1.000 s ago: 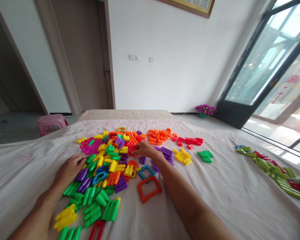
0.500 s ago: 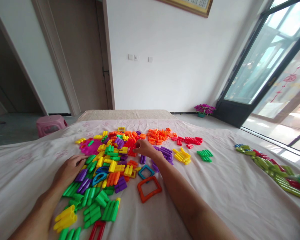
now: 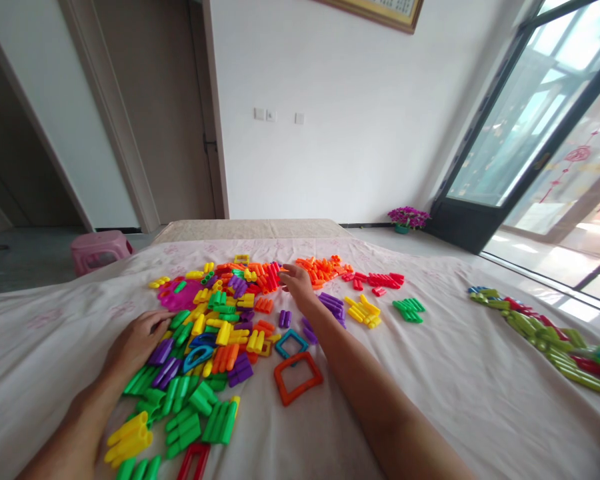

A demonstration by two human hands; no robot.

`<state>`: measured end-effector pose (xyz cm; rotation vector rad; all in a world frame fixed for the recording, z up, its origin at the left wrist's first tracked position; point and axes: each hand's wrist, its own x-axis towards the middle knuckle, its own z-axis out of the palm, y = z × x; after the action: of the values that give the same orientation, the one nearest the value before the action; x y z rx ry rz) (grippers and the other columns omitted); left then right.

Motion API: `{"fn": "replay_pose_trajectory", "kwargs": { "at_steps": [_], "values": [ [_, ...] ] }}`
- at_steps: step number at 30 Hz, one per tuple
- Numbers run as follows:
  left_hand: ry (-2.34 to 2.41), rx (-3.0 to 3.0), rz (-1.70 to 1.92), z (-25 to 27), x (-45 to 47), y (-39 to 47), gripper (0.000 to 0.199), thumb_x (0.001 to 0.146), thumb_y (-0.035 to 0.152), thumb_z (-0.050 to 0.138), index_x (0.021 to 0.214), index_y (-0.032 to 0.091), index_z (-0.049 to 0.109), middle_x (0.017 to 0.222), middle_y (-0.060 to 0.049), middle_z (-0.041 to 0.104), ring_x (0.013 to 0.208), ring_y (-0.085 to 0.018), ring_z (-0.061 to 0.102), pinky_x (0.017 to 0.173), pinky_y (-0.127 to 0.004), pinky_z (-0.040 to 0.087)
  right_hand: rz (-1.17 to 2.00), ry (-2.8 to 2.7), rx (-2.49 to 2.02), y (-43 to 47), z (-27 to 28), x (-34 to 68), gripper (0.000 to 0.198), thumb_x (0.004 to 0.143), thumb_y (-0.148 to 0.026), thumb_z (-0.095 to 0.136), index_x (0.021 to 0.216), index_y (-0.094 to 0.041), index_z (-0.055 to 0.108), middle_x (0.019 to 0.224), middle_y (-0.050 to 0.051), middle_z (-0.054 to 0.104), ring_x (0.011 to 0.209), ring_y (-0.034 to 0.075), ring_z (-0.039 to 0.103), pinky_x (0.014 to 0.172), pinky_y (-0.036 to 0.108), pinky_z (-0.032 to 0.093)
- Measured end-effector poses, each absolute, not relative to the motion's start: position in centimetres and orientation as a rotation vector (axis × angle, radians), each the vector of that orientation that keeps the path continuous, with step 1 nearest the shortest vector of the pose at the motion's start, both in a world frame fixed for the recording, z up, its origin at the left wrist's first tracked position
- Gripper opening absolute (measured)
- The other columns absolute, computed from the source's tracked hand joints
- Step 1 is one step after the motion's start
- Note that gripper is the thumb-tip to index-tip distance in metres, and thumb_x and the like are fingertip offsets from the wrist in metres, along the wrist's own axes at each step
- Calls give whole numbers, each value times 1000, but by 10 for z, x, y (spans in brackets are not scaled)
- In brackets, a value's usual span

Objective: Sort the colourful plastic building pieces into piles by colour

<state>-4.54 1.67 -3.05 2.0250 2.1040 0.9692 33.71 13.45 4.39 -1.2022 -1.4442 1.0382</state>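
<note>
My left hand (image 3: 143, 332) rests at the left edge of a mixed pile of plastic building blocks, fingers loosely bent and nothing visible in them. Its fingertips are beside green blocks (image 3: 181, 318) and a purple block (image 3: 161, 351). My right hand (image 3: 296, 280) reaches to the far side of the pile, fingers pinched at a red block (image 3: 273, 276); the fingertips are partly hidden. Orange blocks (image 3: 264, 305) lie just nearer than it. Purple blocks (image 3: 332, 305) sit beside my right forearm, which partly covers that group.
Sorted groups lie to the right: orange blocks (image 3: 320, 269), red blocks (image 3: 386, 281), yellow blocks (image 3: 363, 311) and green blocks (image 3: 409, 309). An orange square frame (image 3: 279, 385) and a blue frame (image 3: 305, 341) lie in front. Olive-green pieces (image 3: 527, 330) are at far right. A pink stool (image 3: 100, 241) stands left.
My right hand has moved a little away from me and to the right, the red block shifting with it. Orange blocks now show where that red block was. My left hand stays in place.
</note>
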Motion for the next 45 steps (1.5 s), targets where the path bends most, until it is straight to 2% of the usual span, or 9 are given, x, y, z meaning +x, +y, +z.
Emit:
{"fn": "replay_pose_trajectory", "kwargs": {
  "at_steps": [5, 12, 17, 24, 31, 36, 40, 45],
  "values": [
    [2086, 2028, 976, -31, -45, 16, 43, 87, 50, 45, 102, 22, 74, 117, -9, 71, 112, -26, 63, 103, -40, 46, 711, -2147, -1194, 121, 28, 324, 29, 75, -14, 58, 98, -18, 75, 86, 1, 73, 79, 17, 65, 67, 22, 46],
    [2108, 2010, 994, -28, -41, 14, 42, 86, 50, 45, 101, 23, 75, 116, -8, 71, 111, -26, 65, 100, -37, 48, 557, -2380, -1183, 109, 29, 318, 34, 80, -16, 56, 108, -20, 74, 97, 3, 75, 86, 16, 66, 70, 20, 45],
    [2102, 2009, 1009, -26, -39, 14, 42, 85, 49, 45, 99, 23, 75, 114, -8, 72, 109, -25, 65, 99, -36, 49, 534, -2523, -1149, 116, 32, 323, 34, 79, -26, 66, 113, -21, 73, 104, 4, 74, 90, 17, 66, 73, 21, 45],
    [2111, 2015, 1011, -22, -37, 12, 41, 84, 49, 46, 97, 24, 75, 112, -7, 73, 107, -25, 66, 98, -35, 50, 662, -2431, -1261, 116, 37, 333, 28, 76, -33, 74, 101, -21, 76, 87, 2, 73, 77, 15, 65, 61, 20, 42],
    [2104, 2032, 1006, -26, -41, 14, 41, 85, 48, 47, 100, 22, 75, 113, -8, 73, 109, -26, 66, 99, -37, 50, 730, -2376, -1208, 115, 49, 341, 19, 69, -25, 78, 85, -16, 73, 71, -2, 66, 63, 10, 55, 55, 20, 36],
    [2101, 2031, 999, -28, -43, 15, 42, 86, 49, 47, 101, 22, 75, 114, -8, 72, 109, -26, 66, 99, -37, 50, 705, -2024, -1333, 132, 57, 361, 17, 76, -29, 71, 86, -15, 69, 68, -2, 64, 60, 11, 57, 56, 20, 40],
    [2095, 2023, 991, -28, -43, 15, 42, 86, 49, 46, 102, 22, 74, 114, -9, 72, 110, -26, 65, 101, -39, 48, 465, -1726, -1518, 149, 64, 389, 18, 78, -22, 63, 93, -15, 69, 81, 4, 70, 72, 15, 64, 65, 24, 47],
    [2088, 2015, 945, -28, -44, 16, 41, 86, 48, 46, 101, 22, 74, 116, -10, 70, 112, -27, 63, 104, -40, 46, 325, -1518, -1567, 157, 70, 412, 36, 77, -14, 56, 111, -15, 68, 108, 10, 71, 99, 19, 65, 86, 31, 50]
  ]
}}
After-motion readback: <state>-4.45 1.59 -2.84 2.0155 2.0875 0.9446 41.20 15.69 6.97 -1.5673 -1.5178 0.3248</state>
